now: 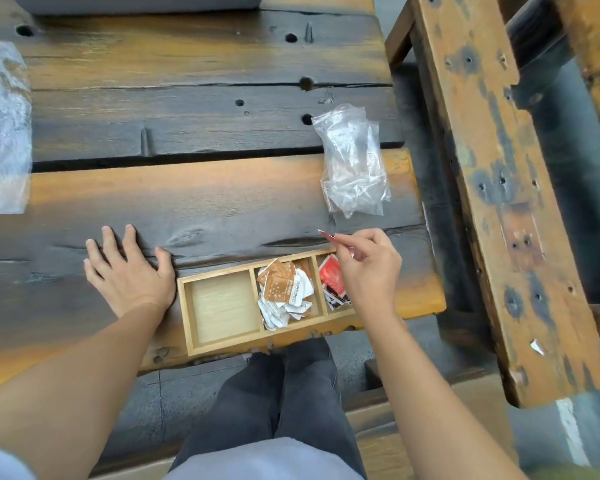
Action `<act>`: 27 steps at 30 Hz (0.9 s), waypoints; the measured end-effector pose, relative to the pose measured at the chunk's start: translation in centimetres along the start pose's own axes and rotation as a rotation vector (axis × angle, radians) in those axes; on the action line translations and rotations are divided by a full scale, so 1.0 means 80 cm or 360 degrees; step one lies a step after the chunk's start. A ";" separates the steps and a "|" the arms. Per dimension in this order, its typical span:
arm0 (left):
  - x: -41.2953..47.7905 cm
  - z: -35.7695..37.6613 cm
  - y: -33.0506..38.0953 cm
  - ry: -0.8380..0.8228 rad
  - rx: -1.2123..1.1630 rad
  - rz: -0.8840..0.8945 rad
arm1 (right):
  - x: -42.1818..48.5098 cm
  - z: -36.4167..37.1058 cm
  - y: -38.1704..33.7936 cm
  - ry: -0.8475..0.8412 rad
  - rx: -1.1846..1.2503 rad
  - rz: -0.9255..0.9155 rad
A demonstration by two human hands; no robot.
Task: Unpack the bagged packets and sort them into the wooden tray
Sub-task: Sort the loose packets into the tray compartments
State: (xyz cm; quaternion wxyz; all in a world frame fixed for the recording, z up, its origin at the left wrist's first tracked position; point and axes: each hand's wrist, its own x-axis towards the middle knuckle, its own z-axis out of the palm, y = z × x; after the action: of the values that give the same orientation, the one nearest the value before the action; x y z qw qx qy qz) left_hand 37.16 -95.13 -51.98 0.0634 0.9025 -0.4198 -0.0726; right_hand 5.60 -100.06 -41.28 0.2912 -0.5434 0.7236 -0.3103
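Closest to my lens are my own dark trouser legs (pixel 291 403) and the two bare forearms reaching out over them. My right hand (pixel 369 271) pinches a small red packet (pixel 326 234) between thumb and fingertips; I see it edge-on, sticking out to the left of the fingers, lifted above the far right corner of the wooden tray (pixel 222 344). Under that hand, the tray's right compartment holds red packets (pixel 331 277), with a few darker ones below them partly hidden by my wrist. The middle compartment is heaped with orange-brown packets (pixel 278 280) on top of white ones (pixel 291 306). The left compartment shows only its pale wooden floor. The tray sits at the near edge of the table (pixel 187 209), a heavy top of dark, weathered planks with orange patches.

My left hand (pixel 129 271) lies flat on the planks, palm down and fingers spread, gripping nothing, its thumb side just beside the tray's left end.

Beyond my right hand, a crumpled clear plastic bag (pixel 352 161) lies on the table; I cannot tell whether anything is inside it. At the far left edge is a sheet of cloudy plastic wrap (pixel 2 133). To the right of the table stands a worn wooden bench (pixel 499 168).
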 end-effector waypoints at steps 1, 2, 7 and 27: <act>0.000 0.000 0.000 0.0002 -0.0003 0.0002 | -0.014 -0.008 0.009 0.0081 0.0013 0.0026; 0.000 0.001 -0.001 0.0004 -0.0013 0.0001 | -0.026 -0.015 0.019 0.0120 0.0026 0.0070; -0.002 0.000 -0.001 0.0029 -0.0035 0.0023 | -0.059 -0.016 0.069 -0.0001 -0.0235 0.0093; 0.001 -0.001 -0.003 -0.0092 0.0052 0.0050 | -0.051 -0.024 0.042 -0.0384 -0.0665 0.0034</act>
State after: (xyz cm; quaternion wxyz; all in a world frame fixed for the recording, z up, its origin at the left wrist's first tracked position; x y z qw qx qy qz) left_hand 37.41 -95.04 -51.96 0.0377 0.8941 -0.4368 -0.0909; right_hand 3.09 -95.15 -42.28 0.2602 -0.6174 0.7376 -0.0837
